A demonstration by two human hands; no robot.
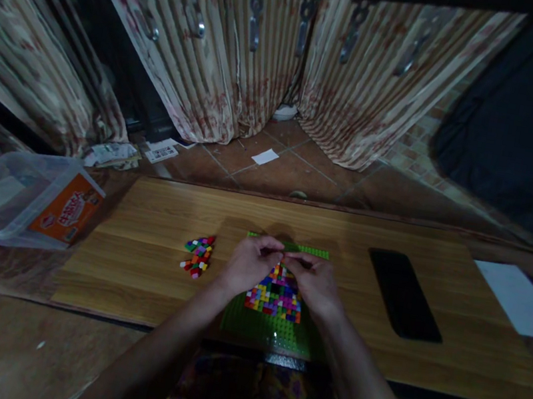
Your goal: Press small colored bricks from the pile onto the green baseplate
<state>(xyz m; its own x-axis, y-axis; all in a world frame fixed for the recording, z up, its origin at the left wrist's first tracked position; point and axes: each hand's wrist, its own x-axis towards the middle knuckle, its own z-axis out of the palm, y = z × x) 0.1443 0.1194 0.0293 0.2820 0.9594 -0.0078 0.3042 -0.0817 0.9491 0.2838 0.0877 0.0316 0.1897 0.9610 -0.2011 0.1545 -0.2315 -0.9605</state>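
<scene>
A green studded baseplate [275, 337] lies on the wooden table in front of me, with a patch of many-coloured toy bricks [275, 299] pressed onto its middle. Over the far part of that patch, my left hand [252, 261] and my right hand [315, 281] meet at the fingertips. Both are closed in a pinch, thumbs and forefingers close together. Whatever sits between the fingertips is too small and dark to make out. Left of the plate, a small heap of loose bricks [197, 256] rests on the table.
A black slab like a phone or tablet [404, 294] lies right on the wooden table [151, 222]. White paper [523, 301] sits at its right end. Beyond the left end stands a clear plastic bin [6, 212] with an orange label. Striped curtains [246, 75] hang behind.
</scene>
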